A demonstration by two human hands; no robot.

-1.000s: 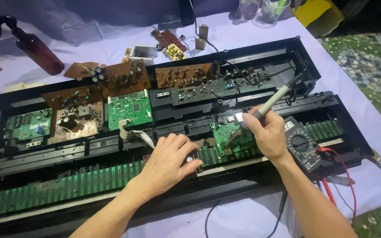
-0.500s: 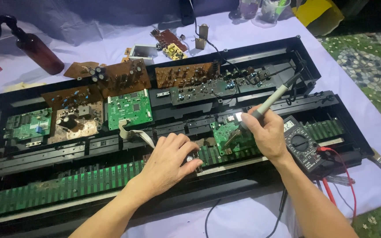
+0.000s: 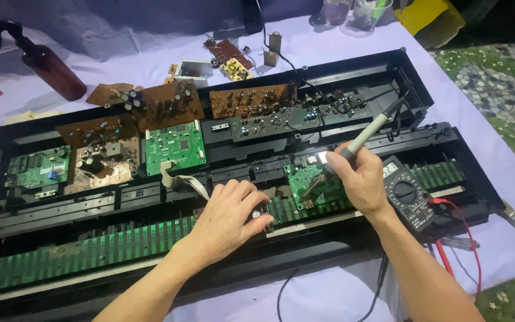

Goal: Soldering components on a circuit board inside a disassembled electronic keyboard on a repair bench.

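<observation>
Head view: your right hand (image 3: pixel 362 182) grips the soldering iron (image 3: pixel 365 138) pen-style, tip angled onto the small green board (image 3: pixel 308 182) mid-chassis; your left hand (image 3: pixel 227 220), fingers curled, steadies the long key-contact strip (image 3: pixel 90 253) just beside it.

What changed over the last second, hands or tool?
Nothing visibly changed. The right hand keeps its grip on the soldering iron, tip on the small green board; the left hand stays pressed on the long green strip. The multimeter has not moved.
</observation>
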